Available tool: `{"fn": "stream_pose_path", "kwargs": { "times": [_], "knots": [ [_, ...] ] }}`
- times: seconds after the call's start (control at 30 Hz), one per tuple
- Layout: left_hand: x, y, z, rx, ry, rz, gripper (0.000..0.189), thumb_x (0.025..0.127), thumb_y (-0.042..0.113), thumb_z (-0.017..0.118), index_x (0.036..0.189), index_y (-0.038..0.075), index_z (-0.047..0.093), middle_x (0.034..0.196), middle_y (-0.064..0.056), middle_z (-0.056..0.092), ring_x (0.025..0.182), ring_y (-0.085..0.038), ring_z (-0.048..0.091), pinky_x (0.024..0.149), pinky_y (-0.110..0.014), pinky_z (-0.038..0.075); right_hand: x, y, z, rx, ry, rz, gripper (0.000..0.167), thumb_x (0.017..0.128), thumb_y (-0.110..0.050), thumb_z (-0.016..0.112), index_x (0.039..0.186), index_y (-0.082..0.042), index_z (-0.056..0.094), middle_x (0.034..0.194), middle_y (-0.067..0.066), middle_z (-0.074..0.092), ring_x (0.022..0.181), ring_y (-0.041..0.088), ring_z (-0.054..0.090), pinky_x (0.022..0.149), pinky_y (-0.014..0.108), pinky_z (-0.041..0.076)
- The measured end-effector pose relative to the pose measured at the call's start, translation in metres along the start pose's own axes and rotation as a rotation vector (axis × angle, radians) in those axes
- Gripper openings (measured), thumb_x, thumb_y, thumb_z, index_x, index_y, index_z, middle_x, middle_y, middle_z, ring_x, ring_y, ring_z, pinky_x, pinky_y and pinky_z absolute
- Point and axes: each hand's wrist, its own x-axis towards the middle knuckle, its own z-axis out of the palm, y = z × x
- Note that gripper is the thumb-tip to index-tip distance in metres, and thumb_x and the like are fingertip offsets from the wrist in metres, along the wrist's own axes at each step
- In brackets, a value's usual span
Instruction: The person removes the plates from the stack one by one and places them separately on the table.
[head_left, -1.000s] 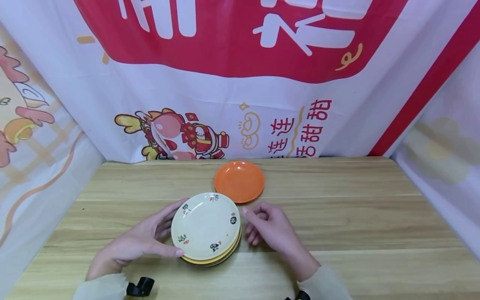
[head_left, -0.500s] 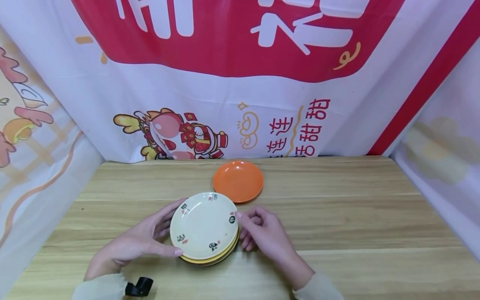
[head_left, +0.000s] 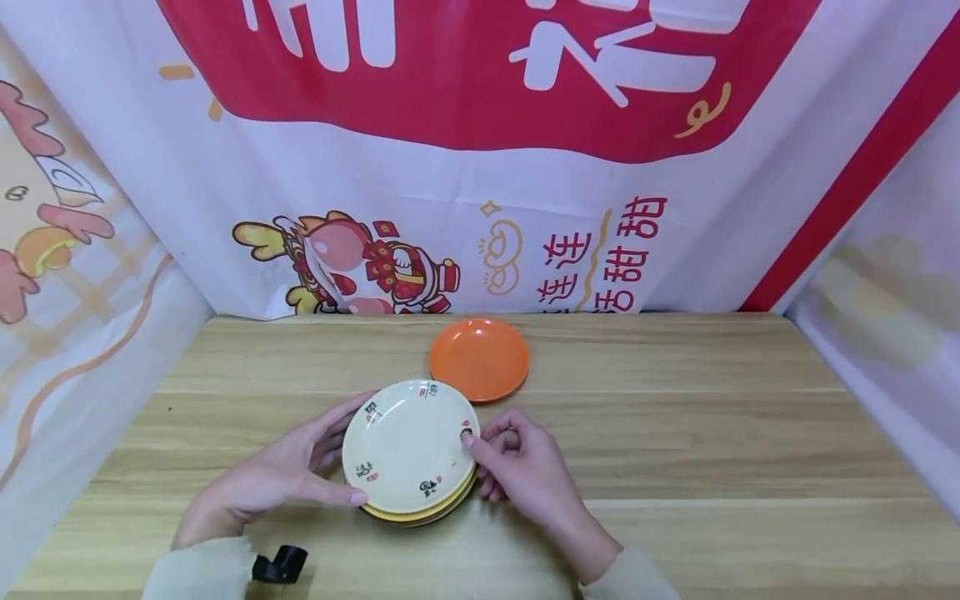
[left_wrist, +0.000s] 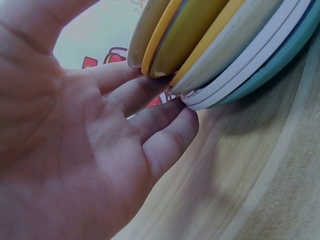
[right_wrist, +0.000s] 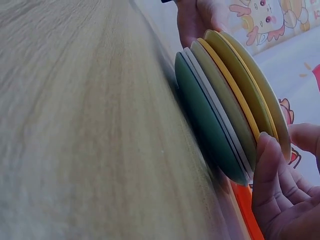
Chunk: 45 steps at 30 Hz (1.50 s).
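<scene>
A stack of several plates stands on the wooden table. On top is a cream plate [head_left: 408, 446] with small black and red characters near its rim. Beneath it show yellow plates [right_wrist: 235, 75], pale and white ones, and a dark green plate [right_wrist: 202, 120] at the bottom. My left hand [head_left: 292, 471] spans the stack's left side, thumb at the front rim; its fairly straight fingers [left_wrist: 165, 115] touch the plate edges. My right hand [head_left: 525, 467] pinches the right edge, thumb over the cream plate and a fingertip at a yellow rim below.
An orange plate [head_left: 480, 358] lies on the table [head_left: 675, 433] just behind the stack. A printed white and red cloth [head_left: 465, 183] hangs at the table's back edge, with more cloth on both sides. A black band piece [head_left: 281, 565] sits by my left sleeve.
My right hand has moved left from beside the stack, and its thumb now lies over the cream plate's right rim. My left hand and the stack have stayed in place.
</scene>
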Motion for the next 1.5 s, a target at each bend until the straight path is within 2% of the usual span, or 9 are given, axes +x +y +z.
{"fn": "stream_pose_path", "kwargs": {
  "times": [0.1, 0.33, 0.53, 0.77, 1.0, 1.2, 1.4, 1.5],
  "knots": [
    [-0.0013, 0.0012, 0.0008, 0.003, 0.001, -0.002, 0.108, 0.083, 0.012, 0.092, 0.170, 0.026, 0.029, 0.174, -0.006, 0.036, 0.162, -0.038, 0.029, 0.115, -0.006, 0.038, 0.0002, 0.0010, 0.0008, 0.001, -0.006, -0.003, 0.038, 0.097, -0.034, 0.082, 0.110, -0.004, 0.061, 0.075, 0.006, 0.069, 0.058, 0.017, 0.067, 0.053, 0.027, 0.060],
    [-0.0030, 0.0027, 0.0013, 0.023, -0.011, 0.055, 0.106, 0.085, 0.013, 0.092, 0.170, 0.023, 0.030, 0.174, -0.010, 0.036, 0.162, -0.041, 0.029, 0.116, -0.007, 0.037, 0.0015, -0.0007, 0.0031, -0.006, -0.002, 0.012, 0.033, 0.097, -0.027, 0.081, 0.111, -0.005, 0.061, 0.077, 0.006, 0.070, 0.059, 0.017, 0.067, 0.054, 0.028, 0.060],
    [-0.0026, -0.0002, -0.0001, 0.017, -0.005, 0.029, 0.108, 0.084, 0.012, 0.092, 0.170, 0.026, 0.029, 0.175, -0.007, 0.034, 0.162, -0.028, 0.032, 0.117, -0.007, 0.037, 0.0028, -0.0023, 0.0037, -0.013, 0.000, 0.022, 0.031, 0.097, -0.025, 0.080, 0.111, -0.005, 0.061, 0.078, 0.007, 0.069, 0.059, 0.018, 0.067, 0.055, 0.029, 0.061],
    [0.0003, 0.0000, -0.0014, 0.005, -0.006, 0.013, 0.109, 0.083, 0.013, 0.093, 0.170, 0.029, 0.029, 0.176, -0.004, 0.033, 0.165, -0.038, 0.023, 0.115, -0.006, 0.035, 0.0039, -0.0028, 0.0025, -0.026, 0.013, 0.022, 0.030, 0.096, -0.024, 0.080, 0.110, -0.005, 0.061, 0.079, 0.008, 0.069, 0.060, 0.018, 0.067, 0.055, 0.028, 0.061],
    [0.0005, 0.0016, -0.0012, -0.003, -0.033, 0.071, 0.109, 0.084, 0.011, 0.092, 0.171, 0.021, 0.028, 0.177, -0.013, 0.031, 0.164, -0.047, 0.021, 0.117, -0.007, 0.035, 0.0030, -0.0027, 0.0036, -0.023, 0.028, 0.013, 0.030, 0.096, -0.023, 0.081, 0.108, -0.005, 0.061, 0.077, 0.007, 0.068, 0.059, 0.018, 0.067, 0.053, 0.029, 0.060],
    [0.0005, 0.0011, -0.0014, -0.007, -0.033, 0.070, 0.108, 0.084, 0.011, 0.092, 0.171, 0.022, 0.028, 0.176, -0.012, 0.032, 0.164, -0.046, 0.022, 0.117, -0.007, 0.036, 0.0018, -0.0032, 0.0050, -0.015, 0.034, 0.018, 0.029, 0.095, -0.022, 0.081, 0.108, -0.005, 0.061, 0.077, 0.007, 0.068, 0.058, 0.017, 0.067, 0.053, 0.028, 0.060],
    [0.0003, 0.0003, -0.0014, -0.001, -0.019, 0.032, 0.109, 0.084, 0.012, 0.092, 0.170, 0.026, 0.028, 0.176, -0.008, 0.033, 0.165, -0.041, 0.022, 0.116, -0.006, 0.035, 0.0032, -0.0034, 0.0052, -0.031, 0.034, 0.028, 0.037, 0.093, -0.033, 0.084, 0.106, -0.007, 0.061, 0.074, 0.005, 0.067, 0.057, 0.018, 0.066, 0.053, 0.029, 0.059],
    [-0.0009, 0.0003, -0.0007, -0.004, -0.021, 0.033, 0.109, 0.083, 0.012, 0.092, 0.171, 0.025, 0.028, 0.177, -0.009, 0.031, 0.165, -0.042, 0.020, 0.116, -0.006, 0.034, 0.0039, -0.0032, 0.0053, -0.040, 0.030, 0.027, 0.037, 0.092, -0.032, 0.085, 0.106, -0.007, 0.061, 0.074, 0.004, 0.066, 0.057, 0.018, 0.066, 0.052, 0.029, 0.059]
  ]
}}
